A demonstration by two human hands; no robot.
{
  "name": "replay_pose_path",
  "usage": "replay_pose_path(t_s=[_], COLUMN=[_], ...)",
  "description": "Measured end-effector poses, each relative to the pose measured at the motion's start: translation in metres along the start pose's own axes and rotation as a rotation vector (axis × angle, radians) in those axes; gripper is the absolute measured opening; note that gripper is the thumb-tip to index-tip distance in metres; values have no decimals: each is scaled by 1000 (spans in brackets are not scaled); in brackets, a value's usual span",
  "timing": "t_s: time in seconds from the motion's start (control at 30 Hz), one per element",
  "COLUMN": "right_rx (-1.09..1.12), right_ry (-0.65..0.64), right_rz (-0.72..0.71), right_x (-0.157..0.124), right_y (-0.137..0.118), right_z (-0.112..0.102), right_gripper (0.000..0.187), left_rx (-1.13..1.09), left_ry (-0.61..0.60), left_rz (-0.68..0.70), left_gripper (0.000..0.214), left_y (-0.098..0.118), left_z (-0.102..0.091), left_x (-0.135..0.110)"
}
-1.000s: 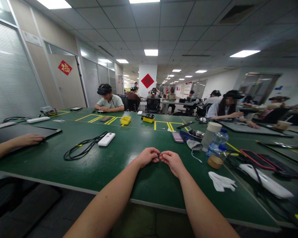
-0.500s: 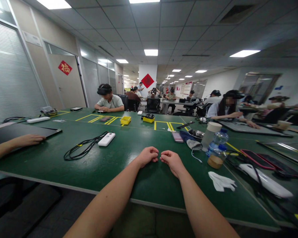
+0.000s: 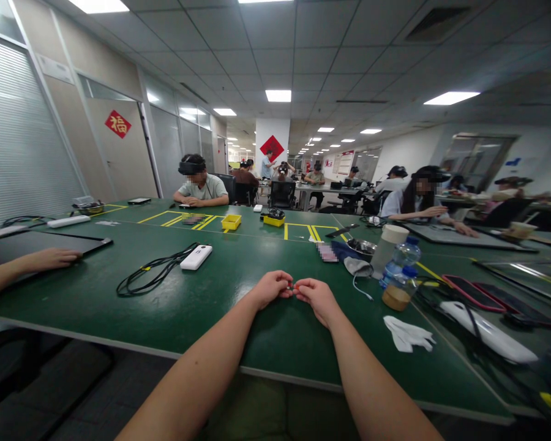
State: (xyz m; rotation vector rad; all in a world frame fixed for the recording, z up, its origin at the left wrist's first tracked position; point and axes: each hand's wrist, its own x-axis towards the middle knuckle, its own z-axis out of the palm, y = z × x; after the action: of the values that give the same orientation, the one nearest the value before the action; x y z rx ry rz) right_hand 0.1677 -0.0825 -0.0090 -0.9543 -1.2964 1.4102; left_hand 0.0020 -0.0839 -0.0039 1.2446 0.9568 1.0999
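1. Grasping with the left hand (image 3: pixel 274 289) and the right hand (image 3: pixel 314 297), thumbs pinched to fingers, fingertips nearly meeting.
2. Gripping small red bits (image 3: pixel 296 286) at those fingertips, just over the green table (image 3: pixel 239 331); seemingly parts of one object, though too tiny and blurred to be sure.
3. Left of the hands, showing a white power bank (image 3: pixel 196 257) beside a looped black cable (image 3: pixel 149 272).
4. Ahead of the hands, well apart, showing a yellow tray (image 3: pixel 232 222).
5. Right of the hands, showing a white glove (image 3: pixel 408 334), lying flat, and a blue-capped bottle (image 3: pixel 398 295) beyond it.
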Motion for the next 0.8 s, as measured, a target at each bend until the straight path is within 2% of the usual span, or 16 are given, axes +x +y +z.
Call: replay_pose_path(t_s=[0.53, 0.8], right_rx=[-25, 13], right_ry=[-7, 11], right_rz=[-34, -9], right_x=[0, -1], right_y=[2, 0], right_z=[-1, 0], right_gripper=[21, 17], left_rx=[48, 52], left_ry=[-16, -60], left_rz=[21, 106], left_gripper=[20, 21], left_y=[0, -3], left_z=[-1, -4], left_x=[-1, -1])
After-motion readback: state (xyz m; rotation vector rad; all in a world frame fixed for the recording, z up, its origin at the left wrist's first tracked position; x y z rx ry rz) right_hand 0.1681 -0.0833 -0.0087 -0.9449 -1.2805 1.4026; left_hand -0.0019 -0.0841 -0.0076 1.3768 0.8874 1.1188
